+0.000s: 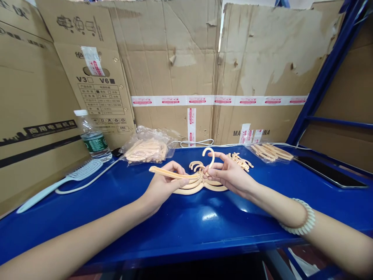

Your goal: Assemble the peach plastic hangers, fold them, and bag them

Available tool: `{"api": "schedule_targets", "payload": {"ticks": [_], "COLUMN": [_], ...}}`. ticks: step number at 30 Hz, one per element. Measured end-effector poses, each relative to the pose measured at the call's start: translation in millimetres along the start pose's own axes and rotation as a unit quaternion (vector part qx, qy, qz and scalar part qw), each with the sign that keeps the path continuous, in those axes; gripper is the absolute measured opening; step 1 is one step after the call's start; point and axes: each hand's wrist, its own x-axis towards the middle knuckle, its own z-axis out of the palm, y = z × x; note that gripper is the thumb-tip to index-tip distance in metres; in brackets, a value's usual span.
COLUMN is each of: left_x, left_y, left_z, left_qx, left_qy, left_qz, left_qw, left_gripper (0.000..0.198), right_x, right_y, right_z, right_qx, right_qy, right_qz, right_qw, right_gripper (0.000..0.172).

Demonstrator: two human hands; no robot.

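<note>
Between the thumb and fingers of my left hand is a beige hanger arm, its free end pointing left. My right hand pinches a beige hanger hook, curved end up. The hook's base and the arm's inner end meet near my right fingertips; whether they are joined I cannot tell. Below and behind my hands, several beige hangers lie on the blue table, partly hidden by my fingers. Behind my right hand is a pile of loose hooks.
A plastic bag of beige hanger arms lies at the back left, another bag of arms at the back right. A water bottle and hairbrush are at left. A black phone lies right. Cardboard panels stand behind.
</note>
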Motion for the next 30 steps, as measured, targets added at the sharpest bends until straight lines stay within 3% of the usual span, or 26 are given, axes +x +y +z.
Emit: {"api": "schedule_targets", "payload": {"ticks": [6,12,23,30], "left_x": [-4.5,-7.8,-11.0,-15.1], "left_y": [3.1,5.5,8.3,5.8], "left_z": [3.8,6.9,8.6,9.8], "left_qx": [0.077,0.113,0.169,0.207], "left_qy": [0.004,-0.019,-0.033,-0.036], "left_qz": [0.025,0.063,0.143,0.201], "left_qw": [0.997,0.991,0.975,0.957], "left_gripper": [0.023,0.021,0.013,0.012], "right_x": [2.9,2.9,-5.4,-5.9], "right_y": [6.5,4.7,1.7,7.1], "right_z": [-5.1,-4.1,2.9,6.8], "right_qx": [-0.057,-0.041,-0.033,-0.059], "right_qy": [-0.008,-0.024,-0.144,-0.126], "right_qz": [-0.009,0.014,0.096,0.091], "right_qw": [0.998,0.999,0.984,0.986], "right_gripper": [0.026,0.030,0.030,0.038]}}
